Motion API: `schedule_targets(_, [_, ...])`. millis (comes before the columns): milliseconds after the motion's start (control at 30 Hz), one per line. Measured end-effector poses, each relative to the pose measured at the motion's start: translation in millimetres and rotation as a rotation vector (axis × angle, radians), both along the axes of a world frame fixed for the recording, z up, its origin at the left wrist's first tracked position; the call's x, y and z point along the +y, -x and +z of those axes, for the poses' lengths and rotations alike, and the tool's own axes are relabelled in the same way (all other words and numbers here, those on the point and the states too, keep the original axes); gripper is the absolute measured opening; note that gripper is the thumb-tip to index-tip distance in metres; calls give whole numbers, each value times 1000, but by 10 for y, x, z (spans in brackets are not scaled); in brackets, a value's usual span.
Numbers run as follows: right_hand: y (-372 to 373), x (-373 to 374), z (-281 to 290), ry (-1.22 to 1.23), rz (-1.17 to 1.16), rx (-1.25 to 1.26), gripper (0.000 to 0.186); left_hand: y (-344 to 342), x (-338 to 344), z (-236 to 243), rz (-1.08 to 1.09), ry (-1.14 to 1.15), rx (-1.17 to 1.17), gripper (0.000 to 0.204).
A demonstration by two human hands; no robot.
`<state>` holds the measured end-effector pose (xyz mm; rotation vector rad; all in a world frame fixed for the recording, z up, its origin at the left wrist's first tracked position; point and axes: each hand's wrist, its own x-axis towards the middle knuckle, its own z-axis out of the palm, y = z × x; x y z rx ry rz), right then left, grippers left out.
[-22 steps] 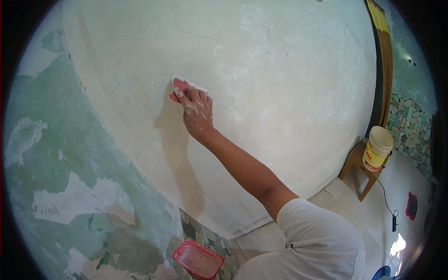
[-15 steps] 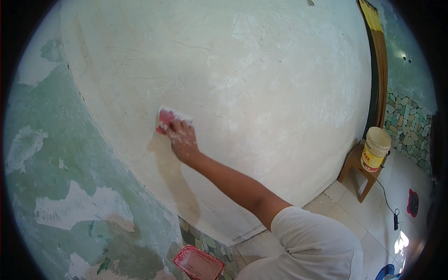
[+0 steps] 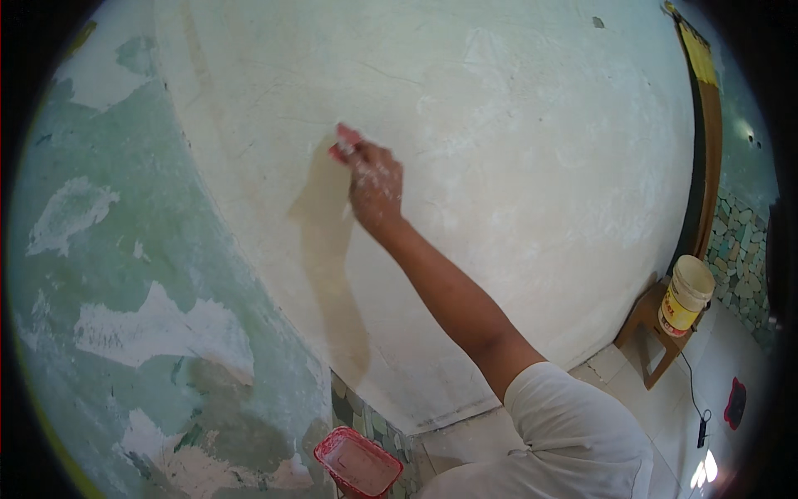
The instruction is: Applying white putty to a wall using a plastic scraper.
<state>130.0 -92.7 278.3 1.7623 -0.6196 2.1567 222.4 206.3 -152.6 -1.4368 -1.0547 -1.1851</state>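
Note:
My right hand [image 3: 376, 179], spotted with white paste, is closed around a small red putty spreader [image 3: 347, 141]. Its fingers wrap over the tool and hide most of it, and whether the blade touches the pale, smoothed wall [image 3: 515, 208] I cannot tell. A shadow of the hand and arm falls on the wall to the left. At the bottom, a red tray [image 3: 366, 430] holds pale pinkish paste, with smears on its rim. What supports the tray is out of sight. My left hand is not in view.
On the left, a green wall [image 3: 166, 249] has white patches and peeling spots. At the right, a yellow-labelled bucket [image 3: 688, 291] stands on a brown stool [image 3: 638, 320]. A cable with a black connector [image 3: 702, 431] and a dark red-edged item [image 3: 735, 403] lie on the tiled floor.
My right hand has moved up and to the right with the spreader, which is now turned so that less of its face shows. The whole view has shifted slightly.

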Motion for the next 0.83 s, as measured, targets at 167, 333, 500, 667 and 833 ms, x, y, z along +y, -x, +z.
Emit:
schedule_targets(167, [-258, -156, -197, -141, -59, 20, 41, 50, 330, -184, 589, -436, -181, 69])
schedule_targets(333, [-585, 81, -643, -90, 91, 263, 42, 443, 685, 208, 790, -1475, -196, 69])
schedule_targets(500, [-665, 494, -427, -171, 385, 442, 48, 492, 1074, 282, 774, -1509, -117, 68])
schedule_targets(667, [-68, 150, -295, -109, 411, 138, 51, 631, 1182, 228, 993, -1626, -141, 68])
schedule_targets(833, [308, 363, -1241, -621, 1363, -145, 40, 625, 1442, 37, 715, -1465, -30, 65])
